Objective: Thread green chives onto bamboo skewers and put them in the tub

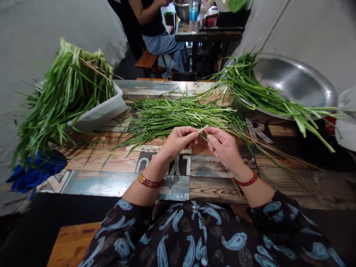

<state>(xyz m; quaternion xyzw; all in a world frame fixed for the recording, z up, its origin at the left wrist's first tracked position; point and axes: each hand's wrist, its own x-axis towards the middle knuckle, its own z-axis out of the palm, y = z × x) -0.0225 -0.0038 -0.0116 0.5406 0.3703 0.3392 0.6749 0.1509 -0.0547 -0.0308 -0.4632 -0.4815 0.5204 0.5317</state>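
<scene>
Over the near side of a pile of green chives (183,113), my two hands meet in front of me. My left hand (182,139) pinches a pale chive stem (203,129) between thumb and fingers. Close beside it, my right hand (222,144) is closed on a thin wooden skewer (235,181), which slants down toward the table's near edge. The skewer's upper end is at the stem; whether it pierces the stem is too small to tell. More thin skewers (289,157) lie to the right of my right hand.
A white bin (102,111) with skewered chives (75,78) stands left on the patterned table (97,181), near a blue cloth (39,168). At right, chives hang over a steel basin (300,81). A person (164,40) sits by a far table (208,35).
</scene>
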